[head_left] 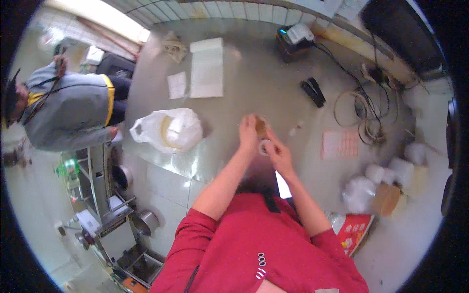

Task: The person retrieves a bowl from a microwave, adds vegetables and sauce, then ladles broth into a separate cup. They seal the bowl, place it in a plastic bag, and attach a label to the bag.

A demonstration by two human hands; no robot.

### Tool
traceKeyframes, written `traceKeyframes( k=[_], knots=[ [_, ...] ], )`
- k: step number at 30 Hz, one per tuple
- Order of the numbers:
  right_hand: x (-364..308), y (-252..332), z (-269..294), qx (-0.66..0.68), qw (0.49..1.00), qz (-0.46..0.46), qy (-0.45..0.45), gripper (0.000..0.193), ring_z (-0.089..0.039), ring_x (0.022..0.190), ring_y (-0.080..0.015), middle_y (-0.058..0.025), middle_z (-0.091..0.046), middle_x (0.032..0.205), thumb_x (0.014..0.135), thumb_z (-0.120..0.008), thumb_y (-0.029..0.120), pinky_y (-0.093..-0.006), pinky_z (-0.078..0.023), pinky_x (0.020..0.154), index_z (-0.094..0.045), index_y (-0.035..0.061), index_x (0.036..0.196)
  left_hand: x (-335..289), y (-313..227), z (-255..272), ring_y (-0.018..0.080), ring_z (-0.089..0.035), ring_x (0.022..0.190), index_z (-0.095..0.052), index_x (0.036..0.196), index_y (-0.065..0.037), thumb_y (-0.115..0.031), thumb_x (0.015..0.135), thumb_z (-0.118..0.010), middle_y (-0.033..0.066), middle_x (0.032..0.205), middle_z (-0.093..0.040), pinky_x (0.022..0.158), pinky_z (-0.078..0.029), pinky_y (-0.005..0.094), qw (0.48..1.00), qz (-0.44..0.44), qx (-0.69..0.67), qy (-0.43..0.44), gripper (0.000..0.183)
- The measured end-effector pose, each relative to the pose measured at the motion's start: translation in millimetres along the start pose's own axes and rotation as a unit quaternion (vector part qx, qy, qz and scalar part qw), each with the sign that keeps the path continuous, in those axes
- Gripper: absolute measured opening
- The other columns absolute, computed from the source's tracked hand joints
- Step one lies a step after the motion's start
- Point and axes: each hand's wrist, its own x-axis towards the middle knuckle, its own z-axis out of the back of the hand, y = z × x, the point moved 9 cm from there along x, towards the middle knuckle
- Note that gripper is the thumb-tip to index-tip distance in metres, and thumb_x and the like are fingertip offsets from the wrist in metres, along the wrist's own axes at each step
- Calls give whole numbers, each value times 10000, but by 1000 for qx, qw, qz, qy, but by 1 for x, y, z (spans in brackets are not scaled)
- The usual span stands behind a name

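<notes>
Above the metal table, in front of my red top, both of my hands meet around a small brown piece (262, 128), blurred and partly covered by fingers. My left hand (248, 133) grips it from the left side, fingers closed. From the right, my right hand (279, 152) reaches in with bent fingers at the same piece. Just below, by the right fingertips, sits a small white ring (264, 147), perhaps a tape roll; whether the right hand holds it is hard to make out. Small white scraps (294, 131) lie to the right.
A tied white plastic bag (185, 131), a white paper sheet (207, 71) and a crumpled cloth (173, 47) lie left. Right are a black stapler (312, 92), pink-ruled paper (340, 144), coiled cables (364, 110) and stacked containers (386, 198). A small printer (293, 43) stands behind. Another person (68, 112) stands left.
</notes>
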Motion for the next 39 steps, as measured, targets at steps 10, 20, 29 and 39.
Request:
traceKeyframes(
  k=[10,20,29,39],
  knots=[
    [-3,46,10,-34,976,-93,194,426,-604,1001,-129,-63,-653,1144,962,-558,234,-280,-480,878,-574,1,1319,-34,0,1,116,-578,641,-698,910,-41,-313,906,-658,21,772,-656,560,-468,286,955,29,220,197,275],
    [-22,9,0,80,997,18,-1,480,-588,1056,-156,-89,-620,1230,966,-569,249,-295,-451,931,-520,-13,1365,-24,-14,9,131,-607,707,-680,945,-6,-305,900,-662,55,808,-686,652,-496,308,982,-120,135,-47,303],
    [-4,19,19,-7,973,-125,195,377,-590,1121,-190,-129,-595,1307,927,-578,148,-301,-479,940,-610,-11,1268,-20,41,2,129,-616,751,-661,995,-12,-279,933,-646,39,869,-673,657,-509,297,963,78,104,235,274],
    [-35,4,10,90,995,24,-20,409,-571,1158,-214,-139,-577,1319,960,-537,161,-320,-451,973,-554,-29,1321,-27,-19,-7,115,-610,721,-734,893,-22,-283,935,-629,43,829,-693,642,-504,295,971,-29,194,135,284]
  ],
)
